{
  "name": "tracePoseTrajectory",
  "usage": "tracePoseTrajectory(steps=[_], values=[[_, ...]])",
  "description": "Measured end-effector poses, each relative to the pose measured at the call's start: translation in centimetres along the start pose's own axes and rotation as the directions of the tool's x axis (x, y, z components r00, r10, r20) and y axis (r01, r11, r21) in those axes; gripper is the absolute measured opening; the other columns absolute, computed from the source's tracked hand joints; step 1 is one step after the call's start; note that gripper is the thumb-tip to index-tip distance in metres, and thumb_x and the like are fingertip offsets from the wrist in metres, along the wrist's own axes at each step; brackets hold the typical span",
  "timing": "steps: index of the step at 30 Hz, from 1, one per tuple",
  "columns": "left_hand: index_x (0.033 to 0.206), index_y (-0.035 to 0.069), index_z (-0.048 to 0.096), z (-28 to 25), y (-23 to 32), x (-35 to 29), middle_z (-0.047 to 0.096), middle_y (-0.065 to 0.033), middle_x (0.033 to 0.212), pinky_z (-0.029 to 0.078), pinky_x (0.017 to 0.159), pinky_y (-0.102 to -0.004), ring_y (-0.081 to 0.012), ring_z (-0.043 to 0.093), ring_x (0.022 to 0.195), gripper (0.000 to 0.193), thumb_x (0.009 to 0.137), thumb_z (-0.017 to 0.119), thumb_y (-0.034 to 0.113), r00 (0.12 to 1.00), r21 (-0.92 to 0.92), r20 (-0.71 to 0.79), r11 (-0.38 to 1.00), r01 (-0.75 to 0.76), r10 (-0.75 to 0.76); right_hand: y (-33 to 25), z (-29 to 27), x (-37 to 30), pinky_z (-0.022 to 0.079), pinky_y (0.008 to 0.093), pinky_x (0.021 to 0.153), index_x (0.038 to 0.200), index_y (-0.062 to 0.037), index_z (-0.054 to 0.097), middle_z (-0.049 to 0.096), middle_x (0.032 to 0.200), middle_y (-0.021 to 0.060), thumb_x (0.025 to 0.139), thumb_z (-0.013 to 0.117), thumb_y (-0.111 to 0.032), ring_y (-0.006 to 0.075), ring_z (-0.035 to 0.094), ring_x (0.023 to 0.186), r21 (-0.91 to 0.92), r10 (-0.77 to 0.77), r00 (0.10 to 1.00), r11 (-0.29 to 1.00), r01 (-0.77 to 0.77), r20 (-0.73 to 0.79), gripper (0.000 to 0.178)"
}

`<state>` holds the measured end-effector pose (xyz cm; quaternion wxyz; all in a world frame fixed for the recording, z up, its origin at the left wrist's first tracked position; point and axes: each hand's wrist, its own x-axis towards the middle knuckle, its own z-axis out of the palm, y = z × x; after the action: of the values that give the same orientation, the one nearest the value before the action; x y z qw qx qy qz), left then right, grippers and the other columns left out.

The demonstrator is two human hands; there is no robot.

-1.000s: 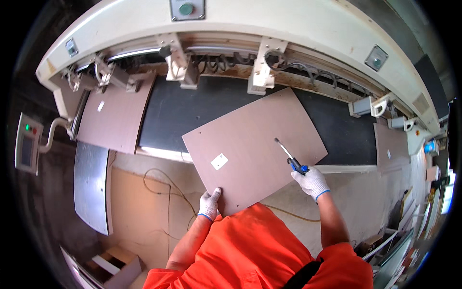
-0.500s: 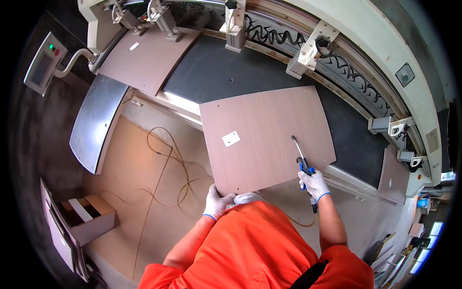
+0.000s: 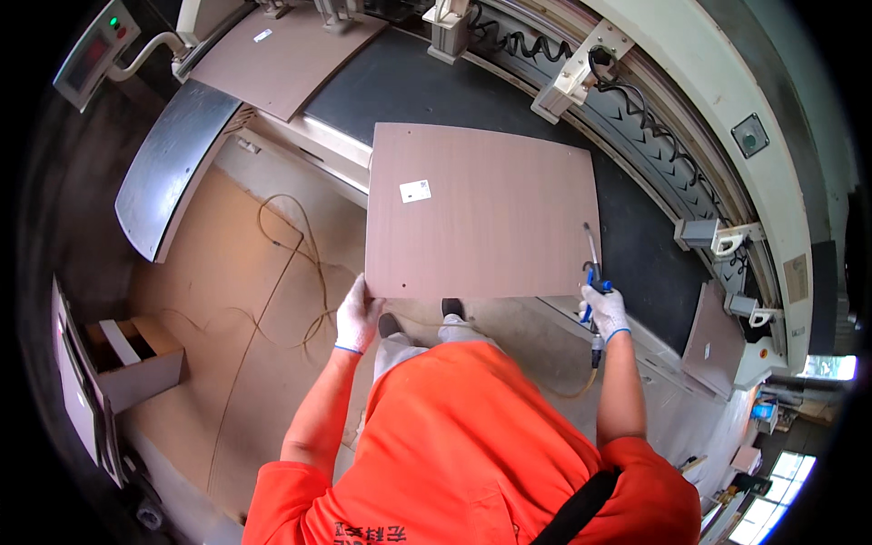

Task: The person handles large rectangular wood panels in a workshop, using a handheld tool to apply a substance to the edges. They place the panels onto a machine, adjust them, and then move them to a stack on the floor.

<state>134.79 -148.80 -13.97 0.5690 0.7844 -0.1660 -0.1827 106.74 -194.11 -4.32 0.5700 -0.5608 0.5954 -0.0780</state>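
Brown panel (image 3: 481, 213) now squarer, nearer; both hands (image 3: 359, 315) gripping

place: prob. woodworking factory | signs: conveyor machine (image 3: 509, 100), wood panels (image 3: 481, 213), control box (image 3: 91, 54)

Three brown panels: one held, centre (image 3: 481, 211); one on belt, 11 o'clock (image 3: 286, 54); one leaning, 4 o'clock (image 3: 711, 338); two gloved hands: left (image 3: 358, 315), right (image 3: 604, 309); one air gun (image 3: 592, 272); one open cardboard box, 8 o'clock (image 3: 136, 359); one white label (image 3: 415, 191) on held panel.
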Motion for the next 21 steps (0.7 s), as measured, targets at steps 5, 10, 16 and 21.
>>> tracePoseTrajectory(steps=[5,10,16,21], values=[[0.153,-0.003,0.045,2.1,-0.5,2.0,0.065,-0.0185,0.137,0.056,0.101,-0.0343,-0.0249,0.068,0.121,0.094,0.075,0.094,0.017,0.989,0.053,-0.147,0.998,-0.022,0.03,0.7,-5.4,7.3,0.054,0.0366,0.048,0.094,-0.0107,0.07,0.065,0.079,0.0014,0.09,0.084,-0.021,0.0185,0.062,0.056,-0.102,-0.17,0.985,0.981,0.166,-0.039,0.018],[0.151,-0.002,0.046,4.3,1.1,1.6,0.066,-0.0185,0.135,0.058,0.098,-0.0367,-0.0292,0.069,0.118,0.109,0.062,0.103,0.025,0.953,0.269,-0.303,0.961,0.067,0.018,-1.3,-4.9,7.4,0.054,0.0361,0.048,0.097,-0.012,0.071,0.065,0.079,0.0012,0.09,0.084,-0.022,0.0187,0.064,0.056,0.042,-0.009,0.996,0.999,0.005,0.088,0.018],[0.153,-0.002,0.045,3.1,-3.6,2.7,0.068,-0.0184,0.131,0.059,0.096,-0.0368,-0.0294,0.07,0.117,0.109,0.064,0.103,0.024,0.969,0.208,-0.237,0.978,-0.02,0.07,-0.8,-5.1,7.1,0.053,0.0372,0.05,0.097,-0.0148,0.068,0.064,0.079,-0.0001,0.088,0.086,-0.027,0.0202,0.066,0.057,-0.011,-0.038,0.993,0.999,0.04,0.112,0.024],[0.158,-0.002,0.036,2.5,-2.1,6.5,0.069,-0.0158,0.123,0.059,0.089,-0.0371,-0.025,0.069,0.105,0.107,0.074,0.098,0.02,0.955,-0.14,-0.294,0.99,0.011,-0.052,-0.4,-3.6,5.3,0.053,0.0353,0.052,0.095,-0.0132,0.067,0.063,0.077,-0.0002,0.09,0.084,-0.021,0.0186,0.065,0.059,0.058,-0.095,0.983,0.995,0.086,0.16,0.02]])
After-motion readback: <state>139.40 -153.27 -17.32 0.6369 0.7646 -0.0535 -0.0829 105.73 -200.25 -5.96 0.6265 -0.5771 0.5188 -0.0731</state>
